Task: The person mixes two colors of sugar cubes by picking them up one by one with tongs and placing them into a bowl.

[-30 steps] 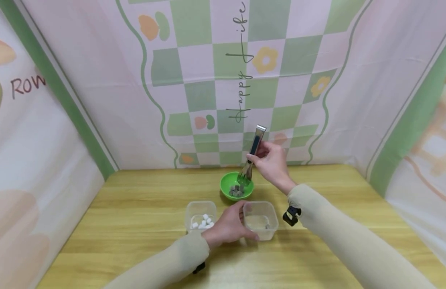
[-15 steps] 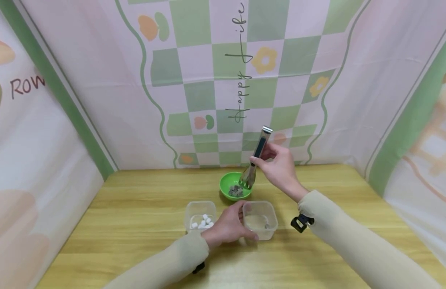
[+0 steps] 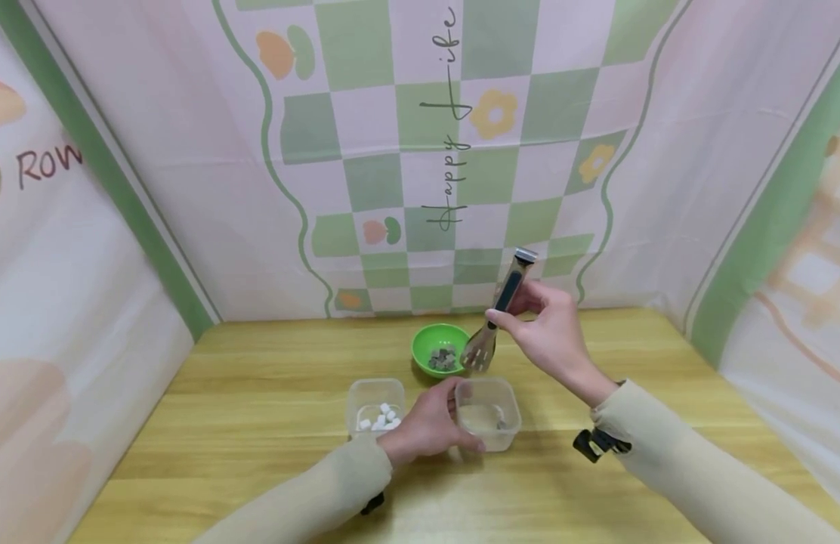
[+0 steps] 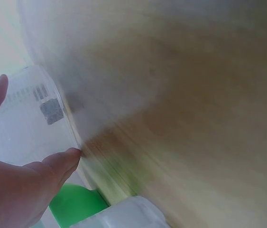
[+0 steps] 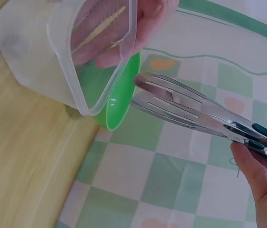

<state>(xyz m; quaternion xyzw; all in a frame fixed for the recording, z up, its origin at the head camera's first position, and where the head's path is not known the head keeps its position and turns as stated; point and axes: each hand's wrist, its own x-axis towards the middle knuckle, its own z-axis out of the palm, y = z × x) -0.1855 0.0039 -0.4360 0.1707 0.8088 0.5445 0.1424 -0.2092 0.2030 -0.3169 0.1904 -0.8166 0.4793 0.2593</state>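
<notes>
My right hand (image 3: pixel 554 332) pinches a pair of metal tongs (image 3: pixel 508 292) with dark grip inserts. Their slotted tips hang near the right rim of a green bowl (image 3: pixel 424 368) that holds several small grey cubes (image 3: pixel 442 358). In the right wrist view the tips stand slightly apart; whether anything lies between them I cannot tell. My left hand (image 3: pixel 430 425) grips the left side of a clear plastic container (image 3: pixel 507 400), thumb at the front and fingers behind. A dark grey cube (image 4: pixel 51 111) shows through its wall in the left wrist view.
A second clear container (image 3: pixel 357 394) with several white cubes (image 3: pixel 382 417) stands left of my left hand. All of it is on a wooden table (image 3: pixel 270 363). A checkered cloth (image 3: pixel 427 181) hangs behind the table's back edge.
My right hand has drawn the tongs right and toward me, from inside the green bowl to its right rim. The left hand and the container have stayed in place.
</notes>
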